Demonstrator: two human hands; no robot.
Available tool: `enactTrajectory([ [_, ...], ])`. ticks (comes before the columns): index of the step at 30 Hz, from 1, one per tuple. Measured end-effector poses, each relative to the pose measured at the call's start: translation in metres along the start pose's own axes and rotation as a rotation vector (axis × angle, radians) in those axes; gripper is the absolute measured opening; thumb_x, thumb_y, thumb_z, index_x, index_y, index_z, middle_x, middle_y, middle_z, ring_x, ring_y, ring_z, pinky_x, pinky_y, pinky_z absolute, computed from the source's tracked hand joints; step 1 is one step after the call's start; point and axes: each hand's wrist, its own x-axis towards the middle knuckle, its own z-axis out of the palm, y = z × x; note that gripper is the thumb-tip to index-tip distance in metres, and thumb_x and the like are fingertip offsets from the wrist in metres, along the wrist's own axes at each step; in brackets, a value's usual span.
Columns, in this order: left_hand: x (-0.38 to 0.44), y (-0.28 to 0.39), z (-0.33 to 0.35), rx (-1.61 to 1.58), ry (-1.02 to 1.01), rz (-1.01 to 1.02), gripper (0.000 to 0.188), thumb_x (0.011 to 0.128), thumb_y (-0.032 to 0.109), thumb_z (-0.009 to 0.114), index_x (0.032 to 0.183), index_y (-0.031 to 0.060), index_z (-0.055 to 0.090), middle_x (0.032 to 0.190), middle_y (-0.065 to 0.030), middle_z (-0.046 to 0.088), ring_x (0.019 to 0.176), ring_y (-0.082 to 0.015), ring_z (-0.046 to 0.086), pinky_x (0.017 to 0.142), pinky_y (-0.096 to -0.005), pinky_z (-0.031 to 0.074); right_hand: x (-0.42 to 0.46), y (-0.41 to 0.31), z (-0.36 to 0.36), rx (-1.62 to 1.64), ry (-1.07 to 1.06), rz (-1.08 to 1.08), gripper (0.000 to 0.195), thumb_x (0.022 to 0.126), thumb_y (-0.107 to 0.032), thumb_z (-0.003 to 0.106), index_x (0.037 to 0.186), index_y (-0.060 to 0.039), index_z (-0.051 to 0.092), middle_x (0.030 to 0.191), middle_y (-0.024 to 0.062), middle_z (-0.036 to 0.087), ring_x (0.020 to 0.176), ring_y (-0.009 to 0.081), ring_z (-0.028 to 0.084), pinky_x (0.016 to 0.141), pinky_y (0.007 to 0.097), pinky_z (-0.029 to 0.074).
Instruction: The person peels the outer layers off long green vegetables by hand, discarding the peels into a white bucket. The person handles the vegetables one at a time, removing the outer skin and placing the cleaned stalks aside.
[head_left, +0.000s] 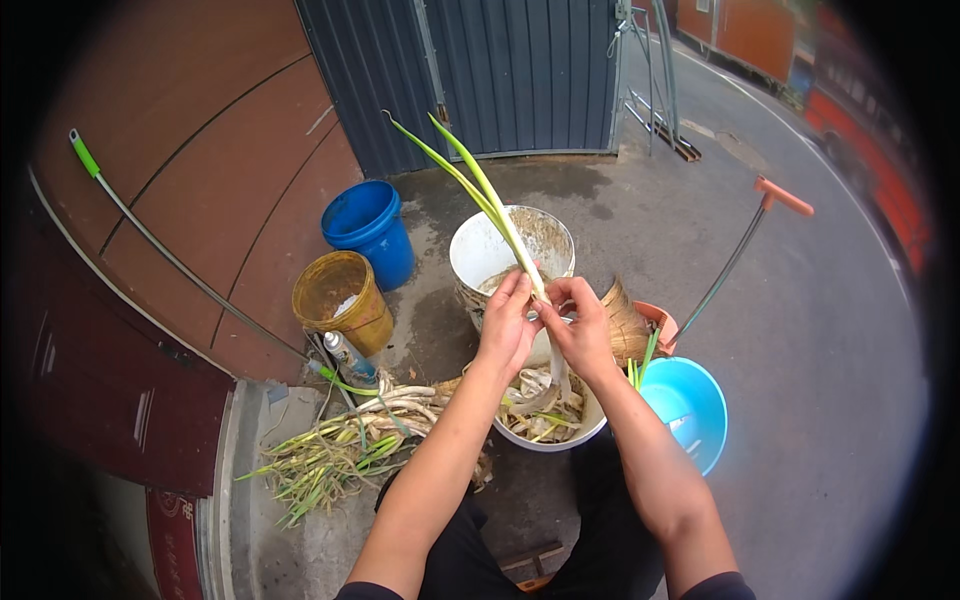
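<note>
A green onion with long green leaves slants up and away between my two hands. My left hand grips its white stalk from the left. The fingers of my right hand pinch at the stalk's lower end, where a pale strip of skin hangs down. Beneath my hands a white bucket holds peeled skins and leaf scraps. A pile of green onions lies on the ground to the left. Green leaves stick up beside a light blue basin at the right.
Beyond stands a second white bucket. At the left are a blue bucket, a yellow-brown bucket, a bottle and a green-ended pole. A broom and a long-handled dustpan are at the right. A red vehicle is on the road.
</note>
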Motion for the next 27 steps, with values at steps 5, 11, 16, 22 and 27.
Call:
enactTrajectory([
  [5,0.001,-0.002,0.003,0.020,-0.014,-0.007,0.039,0.109,0.021,0.050,0.143,0.0023,0.051,0.116,-0.0114,0.061,0.103,-0.0220,0.063,0.094,-0.0445,0.055,-0.001,0.005,-0.002,0.041,-0.004,0.048,0.023,0.087,-0.006,0.079,0.103,-0.0033,0.064,0.086,0.0030,0.060,0.077,0.0123,0.059,0.071,0.0284,0.051],
  [11,-0.002,0.002,0.006,0.026,-0.005,-0.007,0.039,0.109,0.019,0.049,0.143,0.0005,0.052,0.118,-0.0111,0.062,0.107,-0.0214,0.062,0.097,-0.0428,0.053,0.002,-0.007,-0.001,0.097,-0.003,0.132,0.021,0.086,-0.006,0.079,0.101,-0.0040,0.063,0.085,0.0015,0.059,0.078,0.0105,0.058,0.073,0.0283,0.051],
  [16,-0.005,0.003,0.010,0.017,0.005,-0.026,0.042,0.106,0.013,0.049,0.145,-0.0024,0.049,0.119,-0.0108,0.061,0.112,-0.0213,0.059,0.100,-0.0430,0.051,0.000,-0.001,-0.003,0.086,0.002,0.088,0.018,0.086,-0.005,0.078,0.095,-0.0039,0.062,0.084,0.0011,0.059,0.078,0.0106,0.058,0.074,0.0283,0.051],
  [22,-0.005,0.002,0.007,0.075,-0.079,-0.005,0.050,0.097,0.005,0.052,0.146,-0.0042,0.051,0.120,-0.0064,0.060,0.107,-0.0153,0.056,0.101,-0.0365,0.047,0.001,-0.002,-0.006,0.051,-0.061,0.036,0.014,0.086,-0.002,0.075,0.090,-0.0012,0.062,0.086,0.0048,0.059,0.078,0.0147,0.061,0.075,0.0291,0.052],
  [27,-0.004,0.002,0.004,0.145,-0.068,0.006,0.051,0.098,0.007,0.052,0.147,-0.0063,0.047,0.126,-0.0119,0.057,0.115,-0.0213,0.058,0.105,-0.0413,0.047,0.001,-0.003,-0.006,0.015,-0.091,0.008,0.014,0.086,-0.002,0.073,0.092,-0.0010,0.060,0.090,0.0090,0.058,0.080,0.0215,0.063,0.074,0.0324,0.053],
])
